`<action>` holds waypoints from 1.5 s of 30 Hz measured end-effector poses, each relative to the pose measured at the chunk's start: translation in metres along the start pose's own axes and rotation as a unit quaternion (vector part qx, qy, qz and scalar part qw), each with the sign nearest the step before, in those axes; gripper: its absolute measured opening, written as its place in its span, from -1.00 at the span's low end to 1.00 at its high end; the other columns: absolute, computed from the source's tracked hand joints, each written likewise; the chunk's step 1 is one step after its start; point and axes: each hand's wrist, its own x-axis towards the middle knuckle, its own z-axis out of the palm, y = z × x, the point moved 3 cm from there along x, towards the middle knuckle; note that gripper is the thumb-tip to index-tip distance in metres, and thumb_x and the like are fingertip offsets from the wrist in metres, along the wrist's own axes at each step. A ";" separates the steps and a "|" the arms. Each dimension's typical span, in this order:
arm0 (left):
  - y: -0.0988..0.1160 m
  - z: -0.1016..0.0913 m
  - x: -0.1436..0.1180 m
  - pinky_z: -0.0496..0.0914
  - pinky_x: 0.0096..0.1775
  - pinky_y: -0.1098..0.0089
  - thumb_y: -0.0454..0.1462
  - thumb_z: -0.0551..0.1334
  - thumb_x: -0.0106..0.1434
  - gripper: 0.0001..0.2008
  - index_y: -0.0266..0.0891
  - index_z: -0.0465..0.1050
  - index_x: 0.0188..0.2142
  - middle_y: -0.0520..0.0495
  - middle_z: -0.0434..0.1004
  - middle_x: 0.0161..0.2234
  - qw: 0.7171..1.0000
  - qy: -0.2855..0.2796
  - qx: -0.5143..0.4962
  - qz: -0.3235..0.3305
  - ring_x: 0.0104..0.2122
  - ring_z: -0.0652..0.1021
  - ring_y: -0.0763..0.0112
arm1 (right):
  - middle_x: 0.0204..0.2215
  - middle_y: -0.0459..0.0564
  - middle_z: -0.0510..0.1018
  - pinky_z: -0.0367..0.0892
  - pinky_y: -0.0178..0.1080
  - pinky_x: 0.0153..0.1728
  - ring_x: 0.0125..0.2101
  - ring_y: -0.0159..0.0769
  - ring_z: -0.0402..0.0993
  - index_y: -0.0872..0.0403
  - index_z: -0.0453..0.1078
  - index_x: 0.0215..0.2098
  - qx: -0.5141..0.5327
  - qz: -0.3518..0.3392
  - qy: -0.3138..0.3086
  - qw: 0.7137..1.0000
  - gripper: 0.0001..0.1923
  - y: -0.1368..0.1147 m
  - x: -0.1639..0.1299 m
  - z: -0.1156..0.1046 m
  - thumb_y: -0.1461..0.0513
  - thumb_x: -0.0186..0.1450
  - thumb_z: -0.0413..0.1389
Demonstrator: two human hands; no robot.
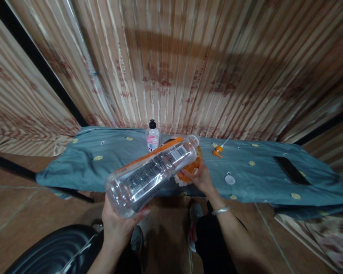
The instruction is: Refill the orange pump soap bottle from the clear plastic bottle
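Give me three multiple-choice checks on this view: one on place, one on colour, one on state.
1. The white cap lies
A. on the blue cloth
B. on the floor
C. in the left hand

2. The small bottle's cap is
A. orange
B. black
C. white

3. The large clear bottle is
A. upright
B. lying on the cloth
C. tilted, held in the air

Answers:
A, the white cap rests on the blue cloth.
B, the small bottle has a black top.
C, the left hand holds the large clear bottle slanted toward the orange container under the right hand.
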 end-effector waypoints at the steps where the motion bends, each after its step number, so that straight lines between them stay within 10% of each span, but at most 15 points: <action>1: 0.001 0.001 -0.002 0.54 -0.30 0.30 -0.02 0.60 -0.42 -0.16 -0.22 0.41 -0.12 -0.04 0.56 -0.30 1.000 0.008 -0.002 -0.002 -0.36 0.61 0.23 | -0.16 0.11 0.66 0.52 0.02 -0.16 -0.17 0.03 0.63 0.04 0.23 0.10 0.001 0.002 -0.003 1.000 -0.24 0.000 0.000 0.000 -0.06 0.03 0.34; 17: 0.019 0.008 -0.007 0.55 -0.30 0.25 0.21 0.51 -0.38 -0.10 -0.21 0.37 -0.12 -0.03 0.52 -0.30 0.999 0.022 0.034 -0.007 -0.37 0.60 0.21 | -0.18 0.09 0.66 0.52 0.06 -0.15 -0.17 0.05 0.63 0.03 0.24 0.09 -0.005 0.005 -0.007 1.000 -0.25 -0.002 0.000 0.000 -0.07 0.04 0.33; 45: -0.002 -0.002 0.007 0.56 -0.34 0.24 -0.02 0.61 -0.47 -0.12 -0.21 0.38 -0.13 -0.02 0.57 -0.29 0.999 -0.031 0.019 0.027 -0.37 0.63 0.17 | -0.20 0.07 0.64 0.50 0.05 -0.10 -0.15 0.04 0.61 0.01 0.26 0.06 -0.009 -0.007 0.006 1.000 -0.27 0.004 0.002 0.001 -0.06 0.02 0.35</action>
